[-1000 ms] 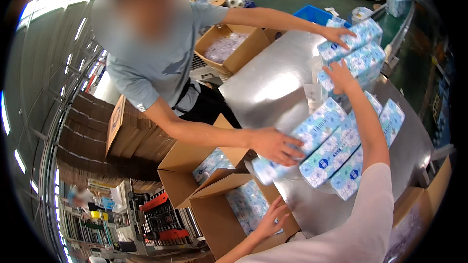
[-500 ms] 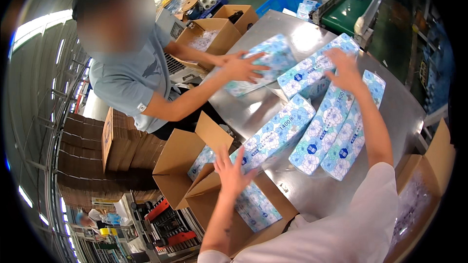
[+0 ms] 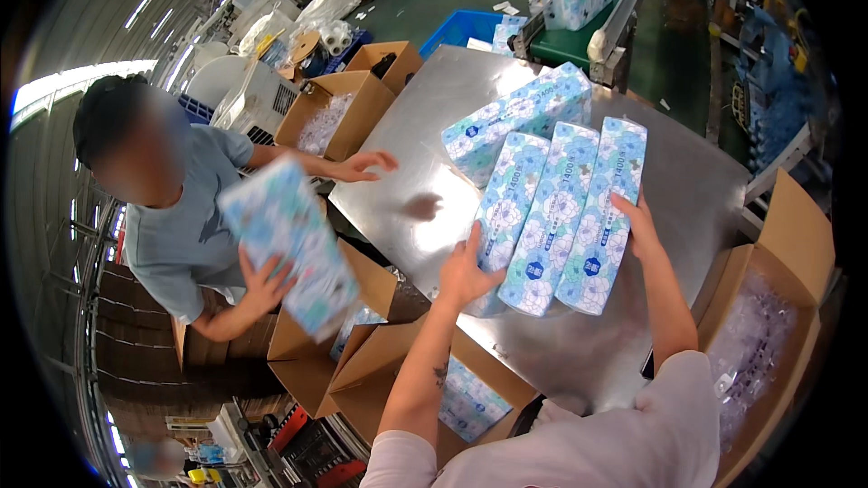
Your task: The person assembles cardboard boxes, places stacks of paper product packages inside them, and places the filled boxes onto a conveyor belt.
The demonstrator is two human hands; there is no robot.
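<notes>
Packing seems partway: three packs [image 3: 561, 212] are lying side by side near the table's [image 3: 434, 126] near edge, with a fourth behind. The left hand [image 3: 466, 267] is pressing, fingers spread, on the left pack; the right hand [image 3: 637, 221] is lying flat on the right one. Near-edge boxes [image 3: 398, 370] are already holding some (blue, flower-printed wrappers). A co-worker is lowering another.
</notes>
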